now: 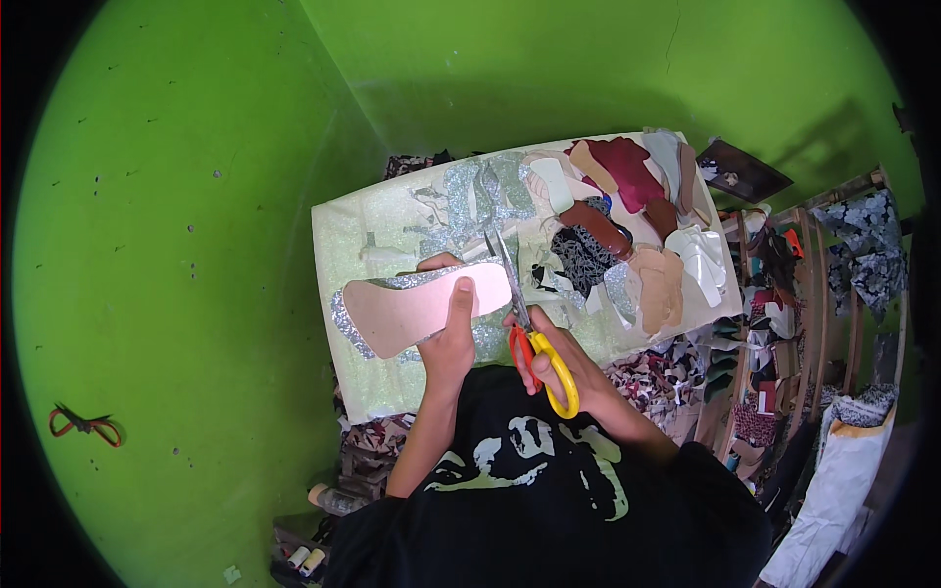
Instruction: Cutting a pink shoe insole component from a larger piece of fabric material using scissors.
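My left hand (451,338) grips a pale pink insole-shaped piece (407,306), thumb on top and fingers beneath. Silver glittery sheet material (350,331) shows past its left end and along its upper edge. In my right hand (570,355) is a pair of scissors (542,353) with one red and one yellow handle. Their blades point away from me, slightly parted, right beside the piece's right end. I cannot tell whether they touch it. Beneath both hands lies a pale, glitter-strewn work table (377,387).
Silvery scraps (470,191), a brown piece (598,227), tan pieces (655,289) and dark red material (619,169) lie on the table's far and right parts. A rack (814,294) heaped with materials stands at right. Another pair of scissors (86,423) hangs on the green wall (196,323).
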`<state>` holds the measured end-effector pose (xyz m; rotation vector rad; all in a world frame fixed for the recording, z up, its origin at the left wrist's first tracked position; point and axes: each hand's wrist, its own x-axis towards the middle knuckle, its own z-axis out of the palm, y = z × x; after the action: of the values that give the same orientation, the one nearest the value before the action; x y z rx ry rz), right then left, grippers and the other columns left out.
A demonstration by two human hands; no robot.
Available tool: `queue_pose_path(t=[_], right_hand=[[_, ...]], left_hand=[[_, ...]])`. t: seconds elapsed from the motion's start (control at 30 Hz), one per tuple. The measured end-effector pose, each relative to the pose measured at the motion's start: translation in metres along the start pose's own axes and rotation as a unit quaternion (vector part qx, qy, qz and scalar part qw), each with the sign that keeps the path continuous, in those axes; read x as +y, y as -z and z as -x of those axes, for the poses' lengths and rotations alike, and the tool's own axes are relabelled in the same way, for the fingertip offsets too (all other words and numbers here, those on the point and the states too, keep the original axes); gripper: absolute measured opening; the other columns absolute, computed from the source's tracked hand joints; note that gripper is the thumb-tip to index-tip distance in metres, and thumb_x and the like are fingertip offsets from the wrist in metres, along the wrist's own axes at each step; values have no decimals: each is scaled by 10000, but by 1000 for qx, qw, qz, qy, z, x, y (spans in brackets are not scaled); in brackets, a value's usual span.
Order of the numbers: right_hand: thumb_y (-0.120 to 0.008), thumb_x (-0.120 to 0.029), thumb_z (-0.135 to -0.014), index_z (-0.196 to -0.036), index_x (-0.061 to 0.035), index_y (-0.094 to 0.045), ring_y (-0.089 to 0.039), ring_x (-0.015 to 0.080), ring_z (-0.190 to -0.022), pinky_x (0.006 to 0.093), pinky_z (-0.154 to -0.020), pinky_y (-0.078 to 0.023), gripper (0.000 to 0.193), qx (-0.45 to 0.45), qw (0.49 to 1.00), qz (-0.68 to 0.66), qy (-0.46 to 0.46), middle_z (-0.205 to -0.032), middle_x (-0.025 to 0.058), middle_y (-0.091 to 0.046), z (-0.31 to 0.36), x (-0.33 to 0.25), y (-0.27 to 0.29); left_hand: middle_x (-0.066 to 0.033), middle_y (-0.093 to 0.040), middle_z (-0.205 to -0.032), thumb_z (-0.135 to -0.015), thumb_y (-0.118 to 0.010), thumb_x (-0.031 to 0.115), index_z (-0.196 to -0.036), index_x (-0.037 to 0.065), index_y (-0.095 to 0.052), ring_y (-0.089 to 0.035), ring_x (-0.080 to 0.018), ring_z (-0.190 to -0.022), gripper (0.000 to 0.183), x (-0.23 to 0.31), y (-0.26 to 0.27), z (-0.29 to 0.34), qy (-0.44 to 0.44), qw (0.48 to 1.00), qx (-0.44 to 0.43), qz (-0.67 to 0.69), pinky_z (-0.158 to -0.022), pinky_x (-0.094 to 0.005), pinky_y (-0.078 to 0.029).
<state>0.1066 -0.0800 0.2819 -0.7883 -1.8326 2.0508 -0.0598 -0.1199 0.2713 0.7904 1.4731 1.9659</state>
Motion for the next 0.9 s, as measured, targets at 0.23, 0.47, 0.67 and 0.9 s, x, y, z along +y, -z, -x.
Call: queue_pose_path(t=[0.23,0.47,0.67,0.9], right_hand=[[-500,-765,-849,-1298,-38,-390,-555,159,-560,307,-515,-465,861,-3,1000,-12,10,-735,62,-500,0,-3,4],[-574,-598,-913,-1268,-33,-410,-524,119,-532,279,-484,-450,687,2,1000,-13,-10,-762,58,-498,4,-9,3],[-512,-681,-902,-1162,-8,-406,-518,307,-638,403,-610,-427,729,14,992,112,59,-743,144,-469,0,8,12],[-467,-712,-901,-1078,-3,-388,-397,355,-653,435,-642,-392,735,11,988,139,61,-750,173,-456,-1,2,3]], left_hand=[[-17,-553,-905,-963,-609,111,-1070,6,-529,-506,-74,-804,170,-3,0,3,-3,1000,-8,2,-732,-218,-419],[-66,-584,-1009,-943,-623,42,-1209,-13,-495,-596,-133,-881,300,-7,3,0,29,998,4,62,-782,-267,-521],[-96,-632,-933,-868,-740,64,-1119,-27,-541,-650,-148,-811,333,0,9,-11,51,988,86,118,-636,-304,-602],[-90,-642,-930,-846,-766,67,-1080,-18,-563,-650,-137,-769,322,-1,11,-11,50,991,73,101,-630,-279,-573]])
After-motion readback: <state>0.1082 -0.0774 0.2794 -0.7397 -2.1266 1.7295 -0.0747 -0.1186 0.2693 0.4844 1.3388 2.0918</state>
